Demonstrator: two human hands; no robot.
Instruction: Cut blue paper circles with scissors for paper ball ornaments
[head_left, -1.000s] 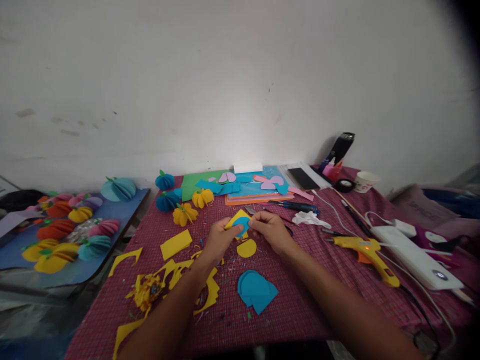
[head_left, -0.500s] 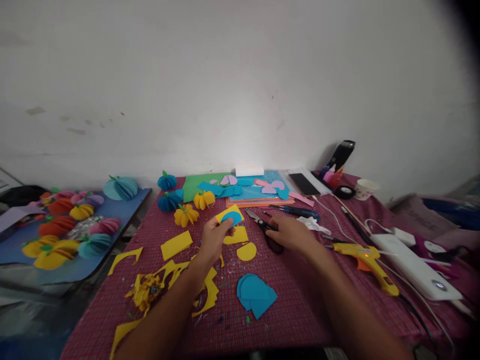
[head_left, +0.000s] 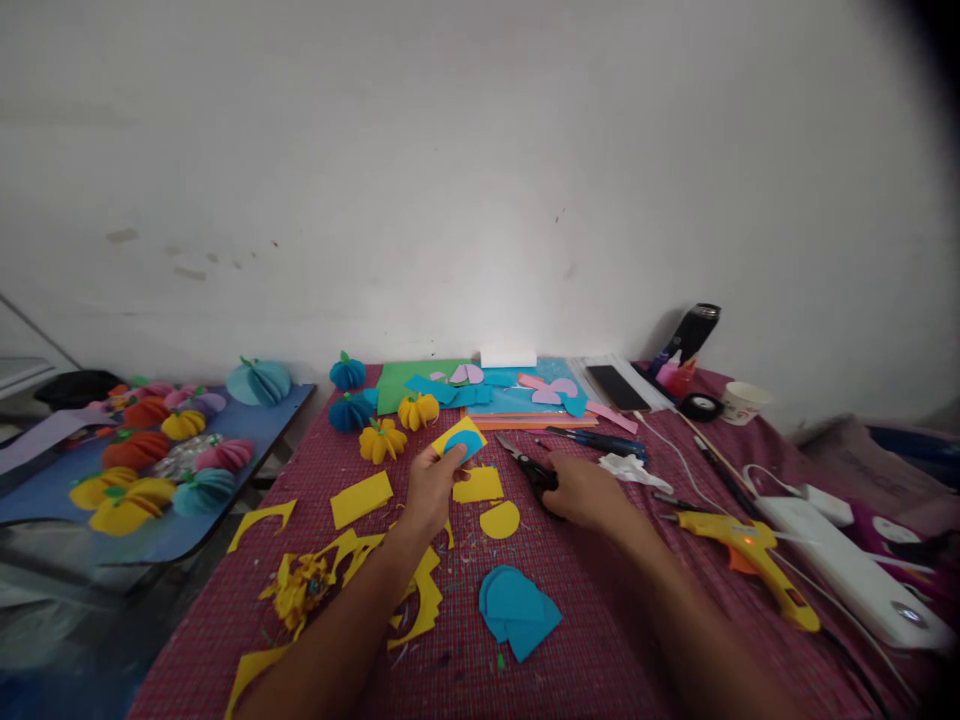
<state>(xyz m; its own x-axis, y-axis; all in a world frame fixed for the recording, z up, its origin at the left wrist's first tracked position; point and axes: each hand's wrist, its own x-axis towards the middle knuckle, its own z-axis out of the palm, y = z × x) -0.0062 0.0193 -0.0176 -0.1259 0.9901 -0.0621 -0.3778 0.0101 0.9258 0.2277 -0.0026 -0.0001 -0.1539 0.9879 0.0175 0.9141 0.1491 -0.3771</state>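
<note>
While I watch through the head view, the left hand (head_left: 429, 490) pinches a yellow card (head_left: 444, 440) with a blue piece (head_left: 465, 441) under its thumb, above the checked cloth (head_left: 600, 640). The right hand (head_left: 581, 490) curls over the handles of the scissors (head_left: 531, 468); I cannot tell whether its fingers are closed on them. Should that thumb slacken, I'd expect the blue piece to slip askew; a careless blade swing could nudge the rounded yellow cutout (head_left: 500, 519) nearby.

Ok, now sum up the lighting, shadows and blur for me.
Head view: wall brightest mid-frame, upper right corner blacked out; soft shadows on the wall left of the black flask and on the checked tablecloth below the right hand; print on the paper cup too blurred to read.
</note>
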